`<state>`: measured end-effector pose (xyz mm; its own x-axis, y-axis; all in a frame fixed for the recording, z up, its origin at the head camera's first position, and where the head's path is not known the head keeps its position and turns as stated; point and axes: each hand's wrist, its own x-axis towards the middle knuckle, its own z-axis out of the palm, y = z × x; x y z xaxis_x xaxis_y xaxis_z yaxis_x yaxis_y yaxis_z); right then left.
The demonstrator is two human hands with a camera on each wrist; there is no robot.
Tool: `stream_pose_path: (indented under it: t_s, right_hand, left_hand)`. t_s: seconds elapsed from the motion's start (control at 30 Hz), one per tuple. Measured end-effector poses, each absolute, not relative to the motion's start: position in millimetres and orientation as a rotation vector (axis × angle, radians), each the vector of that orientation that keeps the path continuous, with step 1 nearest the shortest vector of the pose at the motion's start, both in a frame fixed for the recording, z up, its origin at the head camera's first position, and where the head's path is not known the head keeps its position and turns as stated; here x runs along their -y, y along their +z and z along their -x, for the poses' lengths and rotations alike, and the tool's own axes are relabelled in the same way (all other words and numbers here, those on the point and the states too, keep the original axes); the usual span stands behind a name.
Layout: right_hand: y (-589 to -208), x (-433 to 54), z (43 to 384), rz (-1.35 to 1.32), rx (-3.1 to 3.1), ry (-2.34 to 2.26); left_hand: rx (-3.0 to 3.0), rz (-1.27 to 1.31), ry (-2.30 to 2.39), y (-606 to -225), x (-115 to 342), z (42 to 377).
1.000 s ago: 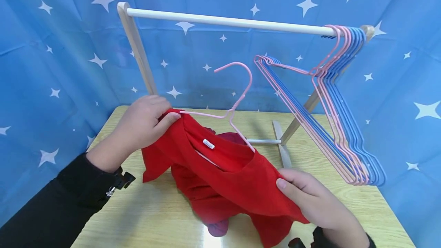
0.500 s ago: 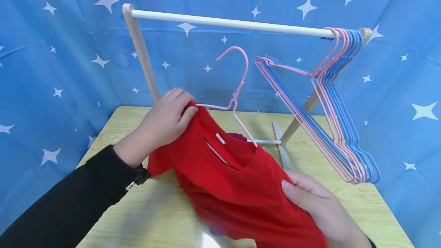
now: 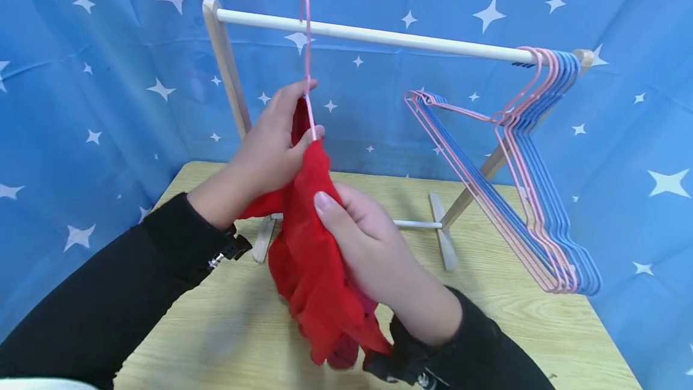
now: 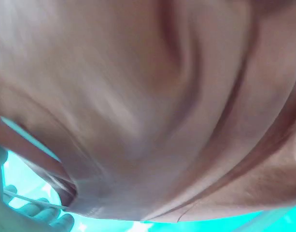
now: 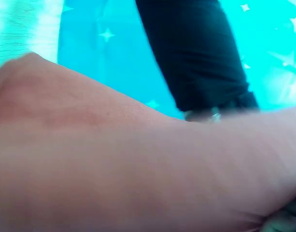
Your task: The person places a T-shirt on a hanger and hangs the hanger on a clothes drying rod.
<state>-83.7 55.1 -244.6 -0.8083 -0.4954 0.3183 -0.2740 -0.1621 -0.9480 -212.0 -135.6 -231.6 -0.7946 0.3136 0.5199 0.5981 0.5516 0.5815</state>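
Note:
A red T-shirt (image 3: pixel 314 227) hangs bunched and nearly edge-on below a pink hanger (image 3: pixel 308 65). My left hand (image 3: pixel 265 143) holds the hanger near its neck, fingers behind and thumb in front, at the shirt's collar. The right hand (image 3: pixel 368 245) grips the shirt's shoulder side, thumb in front. The hook stands upright at the white rail's (image 3: pixel 390 36) height; whether it is over the rail or just before it, I cannot tell. Blurred folds fill most of the left wrist view, with fingers (image 4: pixel 36 212) and a thin hanger wire at its lower left.
Several pink and blue hangers (image 3: pixel 541 197) hang together at the rail's right end. Wooden legs (image 3: pixel 227 71) and a low crossbar (image 3: pixel 417 224) support the rack on a wooden table (image 3: pixel 216 312). A blue star-patterned curtain (image 3: pixel 368 119) stands behind.
The hanger and shirt have risen to the rail and turned edge-on. My left hand moved up from the shirt's shoulder to the hanger's neck; the right hand came leftward with the shirt.

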Motion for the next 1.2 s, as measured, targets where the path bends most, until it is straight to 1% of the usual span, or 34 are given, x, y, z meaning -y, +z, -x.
stream_pose_path:
  t_s: [0.13,0.33,0.47,0.67,0.83,1.0,1.13,1.2]
  right_hand:
    - [-239.2,-26.3,100.0,0.985,-2.023,-2.053]
    - [-241.7,0.8,118.4,1.011,-2.206,-1.979]
    - [-255.6,8.2,126.4,1.034,-2.26,-1.924]
    - [-281.2,12.9,132.2,1.063,-2.333,-1.819]
    - [-286.5,12.1,138.3,1.059,-2.332,-1.792]
    - [-286.9,5.9,140.7,1.049,-2.237,-1.774]
    - [-291.6,2.3,140.8,1.108,-2.133,-1.758]
    - [-295.8,2.6,141.7,1.219,-2.111,-1.724]
  left_hand:
    - [2.374,0.679,-1.24,-219.5,144.4,213.7]
    - [2.233,0.699,-1.563,-207.2,159.1,217.8]
    - [2.182,0.649,-1.756,-208.4,166.8,214.2]
    - [2.23,0.59,-1.814,-219.7,173.1,205.7]
    - [2.218,0.592,-1.748,-223.3,171.9,198.1]
    - [2.318,0.632,-1.553,-226.3,165.7,185.9]
    - [2.48,0.611,-1.286,-221.5,159.1,161.8]
    - [2.566,0.636,-1.113,-220.0,155.5,142.8]
